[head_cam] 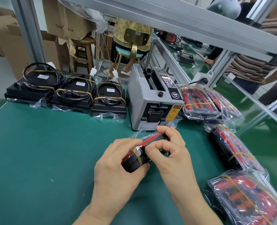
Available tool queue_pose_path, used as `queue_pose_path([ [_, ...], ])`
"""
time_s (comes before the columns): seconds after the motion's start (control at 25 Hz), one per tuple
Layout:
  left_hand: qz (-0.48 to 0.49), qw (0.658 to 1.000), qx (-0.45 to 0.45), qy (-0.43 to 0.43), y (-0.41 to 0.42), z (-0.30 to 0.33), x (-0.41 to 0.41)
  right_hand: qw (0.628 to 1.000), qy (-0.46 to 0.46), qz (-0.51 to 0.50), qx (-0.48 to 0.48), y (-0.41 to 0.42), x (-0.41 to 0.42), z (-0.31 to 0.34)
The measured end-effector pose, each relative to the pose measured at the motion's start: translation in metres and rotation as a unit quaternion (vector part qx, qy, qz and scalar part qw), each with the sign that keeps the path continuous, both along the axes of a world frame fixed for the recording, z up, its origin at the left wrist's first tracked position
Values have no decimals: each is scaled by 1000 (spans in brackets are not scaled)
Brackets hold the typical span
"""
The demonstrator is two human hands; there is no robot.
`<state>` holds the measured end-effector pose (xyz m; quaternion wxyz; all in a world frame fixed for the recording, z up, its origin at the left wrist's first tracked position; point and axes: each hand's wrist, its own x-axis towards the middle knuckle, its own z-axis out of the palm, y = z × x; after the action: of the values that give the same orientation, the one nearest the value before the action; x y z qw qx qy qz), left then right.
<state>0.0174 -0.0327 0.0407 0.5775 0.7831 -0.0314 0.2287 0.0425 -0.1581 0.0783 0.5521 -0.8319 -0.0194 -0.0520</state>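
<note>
At 10 o'clock on the green surface (45, 151), three black units (74, 93) sit in a row, each with a coiled cable strapped on top by a rubber band. Clear plastic shows at their front edges, but the cables on top look bare, so these seem to be waiting for you. Near the centre, your left hand (118, 161) grips the black-and-red unit (135, 160) from below with curled fingers, holding it tilted just above the surface. Your right hand (171, 153) grasps the unit's far end, where the clear bag (144, 135) covers the upper half. The banded near end is uncovered, so this one looks about half bagged. At 12 o'clock, just beyond your hands, stands the grey tape dispenser (152, 101), likely for sealing. From 1 to 4 o'clock lie the finished pieces: a bagged pair (199, 103) beside the dispenser, another bagged unit (231, 148) at 3 o'clock, and a further bagged one (244, 197) at 4 o'clock. Each is a red-and-black unit with its rubber band, fully inside clear plastic.
</note>
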Motion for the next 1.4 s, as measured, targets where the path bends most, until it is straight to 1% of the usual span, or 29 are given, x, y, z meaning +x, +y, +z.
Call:
queue_pose_path([
  [0.12,3,1000,5,0,0,0,0,998,13,6,67,-2,1,2],
  [0.16,4,1000,7,0,0,0,0,997,14,7,72,-2,1,3],
  [0.4,5,1000,2,-5,-1,2,0,1000,-9,10,-17,0,1,-1],
  [0.52,1,1000,4,1,0,1,0,999,-28,-10,-35,3,1,-2],
  [0.96,5,1000,5,-6,-1,3,-1,996,-62,-69,-15,11,-6,-3],
  [1.2,12,1000,3,-2,1,3,0,996,-66,-63,-8,13,-3,-3],
  [1.4,8,1000,8,-6,0,2,0,996,-60,-69,22,12,-2,-6],
])
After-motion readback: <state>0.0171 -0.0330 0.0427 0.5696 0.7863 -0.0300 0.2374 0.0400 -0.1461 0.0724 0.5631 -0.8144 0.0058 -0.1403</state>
